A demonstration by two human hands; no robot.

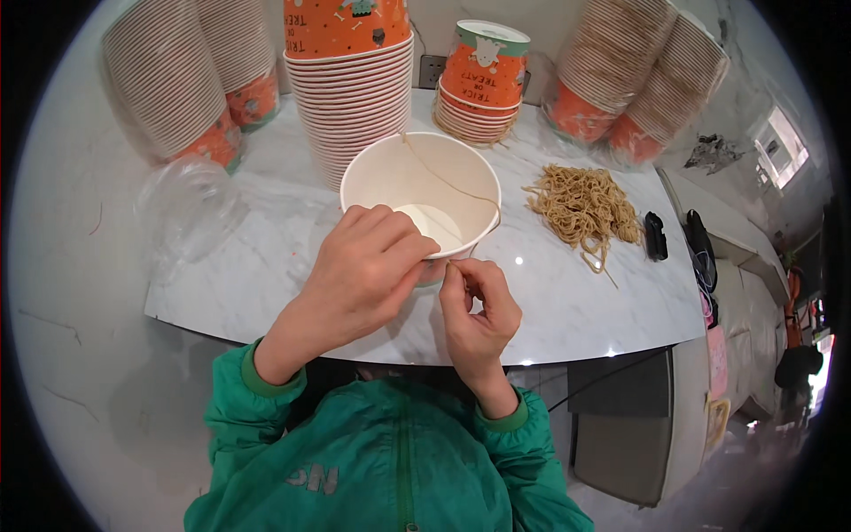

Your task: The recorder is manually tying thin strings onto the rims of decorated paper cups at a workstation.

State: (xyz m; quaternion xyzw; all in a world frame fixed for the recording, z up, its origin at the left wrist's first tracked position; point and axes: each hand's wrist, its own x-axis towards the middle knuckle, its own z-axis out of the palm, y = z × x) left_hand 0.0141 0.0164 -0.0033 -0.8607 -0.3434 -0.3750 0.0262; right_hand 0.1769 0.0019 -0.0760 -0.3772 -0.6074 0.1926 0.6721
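Observation:
A white-lined paper bucket (365, 180) stands tilted toward me near the table's front edge, its mouth facing up. My left hand (368, 266) is closed over its near rim, fingertips reaching inside the mouth. Just outside the near wall, my right hand (479, 315) pinches with thumb and forefinger at the end of a thin tan twine (434, 173). That twine crosses the bucket's mouth from the far rim to the right side and runs down outside toward my right fingers. What lies exactly between those fingertips is too small to make out clearly.
Behind stands a tall stack of orange paper buckets (350, 97), with a shorter upside-down stack (483, 80) beside it. Wrapped stacks (164, 75) lean at both sides. A twine heap (585, 208) and a black object (655, 237) lie right; clear plastic wrap (191, 208) lies left.

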